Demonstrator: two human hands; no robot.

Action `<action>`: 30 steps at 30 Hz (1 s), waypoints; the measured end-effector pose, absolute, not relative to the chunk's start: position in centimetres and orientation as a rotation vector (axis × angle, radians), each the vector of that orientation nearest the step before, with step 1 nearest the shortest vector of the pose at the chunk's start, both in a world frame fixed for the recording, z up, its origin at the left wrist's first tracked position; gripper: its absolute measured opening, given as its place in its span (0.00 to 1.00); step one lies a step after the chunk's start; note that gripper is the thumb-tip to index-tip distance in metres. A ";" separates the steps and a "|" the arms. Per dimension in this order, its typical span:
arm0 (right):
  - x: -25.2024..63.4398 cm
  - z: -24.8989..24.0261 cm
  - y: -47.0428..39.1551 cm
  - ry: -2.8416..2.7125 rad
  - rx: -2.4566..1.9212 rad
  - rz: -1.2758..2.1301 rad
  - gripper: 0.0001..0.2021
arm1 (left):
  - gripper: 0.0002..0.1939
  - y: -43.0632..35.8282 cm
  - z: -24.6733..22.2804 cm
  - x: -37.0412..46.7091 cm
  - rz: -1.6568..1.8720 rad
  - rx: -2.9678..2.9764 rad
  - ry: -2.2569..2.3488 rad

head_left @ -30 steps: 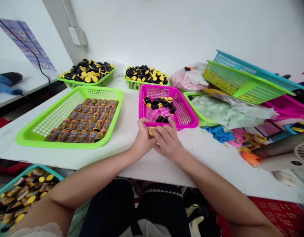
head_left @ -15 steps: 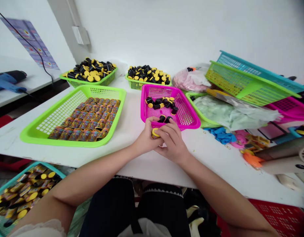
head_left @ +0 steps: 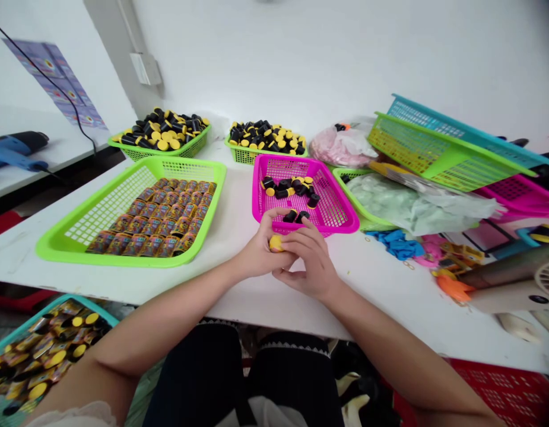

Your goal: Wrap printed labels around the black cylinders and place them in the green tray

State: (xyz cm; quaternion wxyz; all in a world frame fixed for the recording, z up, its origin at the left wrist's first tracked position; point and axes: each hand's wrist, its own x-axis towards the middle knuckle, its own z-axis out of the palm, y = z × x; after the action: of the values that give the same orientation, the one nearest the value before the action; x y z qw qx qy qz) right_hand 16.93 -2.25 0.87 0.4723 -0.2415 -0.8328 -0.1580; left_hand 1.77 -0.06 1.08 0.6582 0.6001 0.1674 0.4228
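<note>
Between my two hands is a small container with a yellow cap (head_left: 276,242); its lower part is hidden by fingers. My left hand (head_left: 259,254) is closed around it, thumb and index finger curled about its side. The fingers of my right hand (head_left: 310,262) are bent and pressed against it from the right. Just beyond my fingertips is the pink basket (head_left: 354,224), with several black containers (head_left: 313,200) with yellow caps lying loose inside. To the left stands a green basket (head_left: 56,248) holding rows of containers in printed wraps (head_left: 161,216).
Two green baskets (head_left: 185,148) heaped with black and yellow containers stand at the back. Right are plastic bags (head_left: 390,196), stacked baskets (head_left: 452,154), blue scraps (head_left: 396,244) and a grey-white device (head_left: 514,290). A teal basket (head_left: 69,296) sits low left; a blue heat gun (head_left: 16,151) lies far left.
The container has turned in my hands, so its yellow cap shows at a different angle. My right thumb has drawn down and slightly away from the left hand.
</note>
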 end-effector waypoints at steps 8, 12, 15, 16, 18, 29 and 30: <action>17.5 0.8 -2.2 -2.156 -0.638 -0.608 0.14 | 0.38 -0.5 -0.4 2.3 1.201 1.598 0.682; 17.3 0.5 -2.1 -2.161 -0.675 -0.643 0.15 | 0.37 -0.5 -0.7 2.6 1.240 1.621 0.787; 17.1 0.4 -2.1 -2.150 -0.715 -0.661 0.19 | 0.30 -0.6 0.1 2.4 1.352 1.740 0.832; 17.1 0.4 -2.1 -2.128 -0.731 -0.661 0.21 | 0.26 -0.8 0.8 2.0 1.355 1.807 0.887; 17.4 0.9 -2.0 -2.068 -0.755 -0.616 0.26 | 0.15 -1.8 2.4 0.8 1.260 1.947 1.017; 23.4 5.2 9.4 -2.364 -1.867 0.410 0.30 | 0.18 4.0 14.4 -11.7 0.746 2.434 1.856; 23.1 5.2 10.5 -2.485 -1.876 0.536 0.30 | 0.17 6.2 14.6 -12.4 0.605 2.429 1.943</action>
State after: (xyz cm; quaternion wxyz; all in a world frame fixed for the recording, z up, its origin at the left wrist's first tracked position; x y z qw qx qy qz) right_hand 23.14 10.49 5.22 -0.0089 -0.5937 -0.7865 0.1696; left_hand -12.36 6.17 14.63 -0.0136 0.7665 0.6132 0.1908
